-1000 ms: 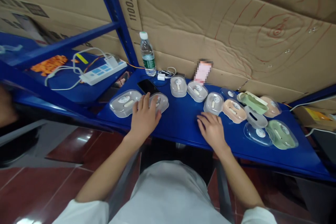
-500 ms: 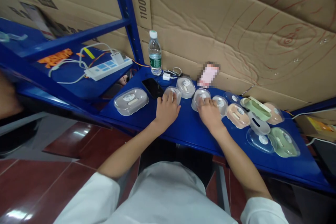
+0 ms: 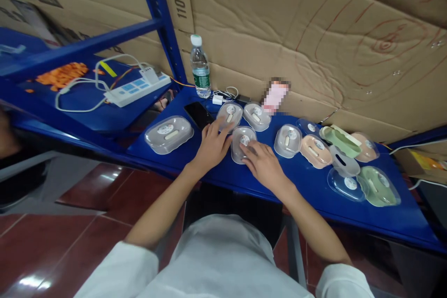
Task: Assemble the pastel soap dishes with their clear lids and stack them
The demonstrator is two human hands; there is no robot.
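Note:
My right hand (image 3: 264, 162) curls its fingers over the right side of a small grey plastic box (image 3: 240, 152) with a clear lid and a round sticker. My left hand (image 3: 213, 147) has its fingers spread; its thumb is by this box's left edge. The left fingertips reach the front of a second grey box (image 3: 231, 111); whether they press on it I cannot tell. A third grey box (image 3: 257, 117) sits behind, to the right. Another grey box (image 3: 288, 142) is apart, right of my right hand. A grey box (image 3: 169, 136) lies at the far left.
Orange (image 3: 316, 152) and green (image 3: 379, 186) boxes, plus a clear lid (image 3: 346, 186), cluster at the right. Behind my left hand are a black phone (image 3: 198, 114), a water bottle (image 3: 200, 70) and a white charger (image 3: 217, 100). Cardboard (image 3: 251, 42) backs the blue table (image 3: 195, 170).
My right hand has moved left and nearer with a grey box. The box formerly under my left hand sits farther back beside another, and the left hand has drawn back slightly to the left.

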